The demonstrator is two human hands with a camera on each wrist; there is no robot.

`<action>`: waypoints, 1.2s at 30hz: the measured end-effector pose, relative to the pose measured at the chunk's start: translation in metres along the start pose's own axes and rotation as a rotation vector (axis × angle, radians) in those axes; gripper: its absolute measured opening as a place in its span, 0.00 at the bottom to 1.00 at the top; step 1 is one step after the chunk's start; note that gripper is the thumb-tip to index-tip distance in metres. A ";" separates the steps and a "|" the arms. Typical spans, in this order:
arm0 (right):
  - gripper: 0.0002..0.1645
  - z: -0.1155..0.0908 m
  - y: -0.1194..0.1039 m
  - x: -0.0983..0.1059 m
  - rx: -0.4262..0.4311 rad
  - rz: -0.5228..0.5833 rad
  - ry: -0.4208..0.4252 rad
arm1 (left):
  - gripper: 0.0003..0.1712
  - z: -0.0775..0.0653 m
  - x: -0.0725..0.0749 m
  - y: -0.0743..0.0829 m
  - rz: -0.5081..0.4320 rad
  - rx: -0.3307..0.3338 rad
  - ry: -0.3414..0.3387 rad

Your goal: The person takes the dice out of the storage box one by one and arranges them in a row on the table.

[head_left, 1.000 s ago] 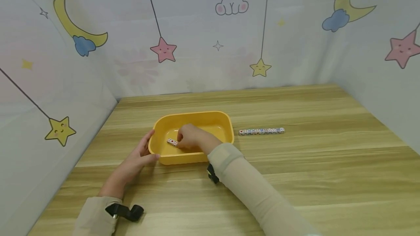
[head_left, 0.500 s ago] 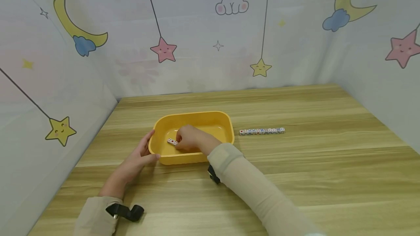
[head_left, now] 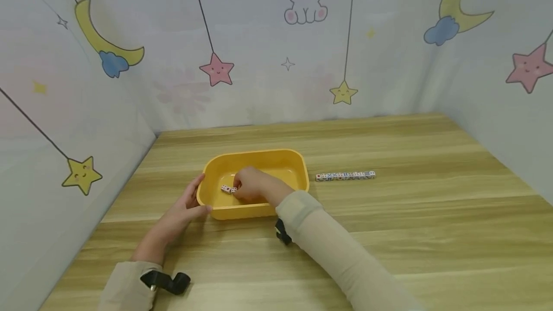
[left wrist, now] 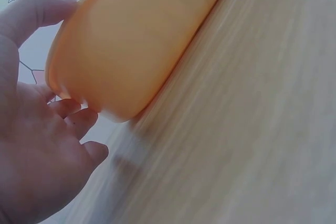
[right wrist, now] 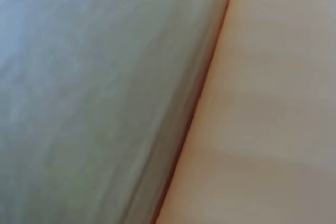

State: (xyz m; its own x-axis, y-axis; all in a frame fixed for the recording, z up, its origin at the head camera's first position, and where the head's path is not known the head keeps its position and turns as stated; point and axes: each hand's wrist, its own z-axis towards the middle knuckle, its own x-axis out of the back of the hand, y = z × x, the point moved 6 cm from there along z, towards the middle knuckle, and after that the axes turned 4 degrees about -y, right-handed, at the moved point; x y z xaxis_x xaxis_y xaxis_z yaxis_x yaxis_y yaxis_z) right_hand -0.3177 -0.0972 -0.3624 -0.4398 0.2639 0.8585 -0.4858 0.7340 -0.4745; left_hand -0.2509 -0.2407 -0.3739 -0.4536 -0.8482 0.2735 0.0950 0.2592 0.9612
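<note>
A yellow plastic tub [head_left: 298, 176] stands on the wooden table. My left hand [head_left: 178, 215] grips its left end, thumb at the front rim and fingers against the outer wall. In the left wrist view the thumb of my left hand [left wrist: 37, 150] touches the rim of the tub [left wrist: 131, 40], with fingers bent under it. My right hand [head_left: 252, 184] reaches into the tub, fingers curled down and pinching at a small white die [head_left: 234, 190]; the fingertips are partly hidden. Beside them, a pair of dice [head_left: 226, 189] lies on the tub floor.
A straight row of several dice [head_left: 345, 176] lies on the table [head_left: 432, 196] right of the tub. Fabric walls [head_left: 259, 104] printed with stars and moons border the table. Black wrist mounts [head_left: 166, 282] sit at the sleeves.
The dice by my right fingers have parted slightly, from a tight row to a small gap. My left hand keeps its place on the tub. The head view has tilted up a little.
</note>
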 end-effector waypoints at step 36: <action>0.12 -0.070 0.049 0.078 0.128 0.041 0.161 | 0.50 0.001 0.003 -0.007 0.017 0.023 0.015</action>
State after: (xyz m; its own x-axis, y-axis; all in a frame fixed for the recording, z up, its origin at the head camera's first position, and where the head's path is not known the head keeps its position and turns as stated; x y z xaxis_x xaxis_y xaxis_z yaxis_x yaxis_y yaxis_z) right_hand -0.3231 0.0032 -0.3057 -0.3401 0.3957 0.8531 -0.5663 0.6381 -0.5217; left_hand -0.2540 -0.2442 -0.3795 -0.4389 -0.8503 0.2904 0.0823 0.2837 0.9554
